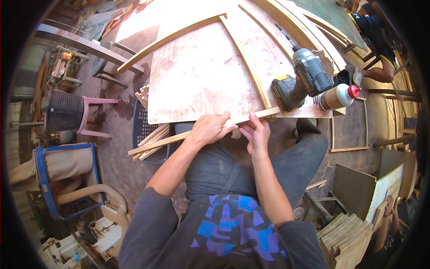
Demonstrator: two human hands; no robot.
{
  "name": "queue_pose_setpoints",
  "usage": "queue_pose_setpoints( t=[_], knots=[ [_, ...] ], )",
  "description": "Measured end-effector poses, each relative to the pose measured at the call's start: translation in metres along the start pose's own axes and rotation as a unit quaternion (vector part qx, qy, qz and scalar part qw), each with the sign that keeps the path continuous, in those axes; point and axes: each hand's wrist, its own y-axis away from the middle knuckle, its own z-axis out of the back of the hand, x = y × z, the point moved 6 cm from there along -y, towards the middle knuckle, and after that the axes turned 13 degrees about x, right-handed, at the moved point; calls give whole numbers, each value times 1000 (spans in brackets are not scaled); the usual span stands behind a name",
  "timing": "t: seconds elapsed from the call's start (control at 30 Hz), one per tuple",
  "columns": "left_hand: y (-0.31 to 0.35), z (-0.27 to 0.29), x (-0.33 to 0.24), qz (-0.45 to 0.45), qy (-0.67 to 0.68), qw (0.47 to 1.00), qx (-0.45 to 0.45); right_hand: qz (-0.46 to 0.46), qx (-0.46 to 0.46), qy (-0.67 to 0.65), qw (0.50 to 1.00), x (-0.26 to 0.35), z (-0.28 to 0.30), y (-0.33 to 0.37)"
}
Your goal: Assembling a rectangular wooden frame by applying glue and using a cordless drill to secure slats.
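Observation:
A long thin wooden strip [174,138] lies slantwise across my lap at the table's near edge, its right end over the tabletop. My left hand [208,128] is closed round its middle. Just to the right, my right hand [256,133] pinches the same strip between thumb and fingers. The strip's right end meets the near end of another wooden strip [245,60] on the table; whether they are joined I cannot tell. Further off, that piece meets a third strip [172,41] at a corner. A cordless driver [309,69] lies right of my hands, beside a red-capped bottle [341,97].
The pale, stained tabletop [192,85] bears more strips on its right. Beneath its left edge, a dark basket [142,123] holds several wooden sticks. A pink stool [96,116] stands left. At lower right are stacked boards [345,237] and another person's hands [389,207].

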Motion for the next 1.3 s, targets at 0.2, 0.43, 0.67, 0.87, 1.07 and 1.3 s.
queue_pose_setpoints(
  t=[0.2, 0.43, 0.67, 0.87, 1.07, 1.3],
  knots=[
    [0, -8, 0, -26, -55, 996, -59, -68, 32, 122, 990, 20, 31, 11],
    [-2, 1, -1, -24, -83, 995, -41, -53, 44, 140, 988, 15, 26, 1],
    [-9, 15, -5, -71, -127, 985, -93, -24, 41, 97, 994, 14, 19, -2],
    [-16, 16, 3, -71, -168, 978, -98, -16, 44, 91, 995, 23, 4, -3],
    [-19, 18, 11, -102, -187, 971, -108, 182, 105, 496, 843, 100, -54, -11],
    [-26, 15, 17, -133, -180, 973, -47, 208, 55, 860, 463, 136, -141, -166]
  ],
)
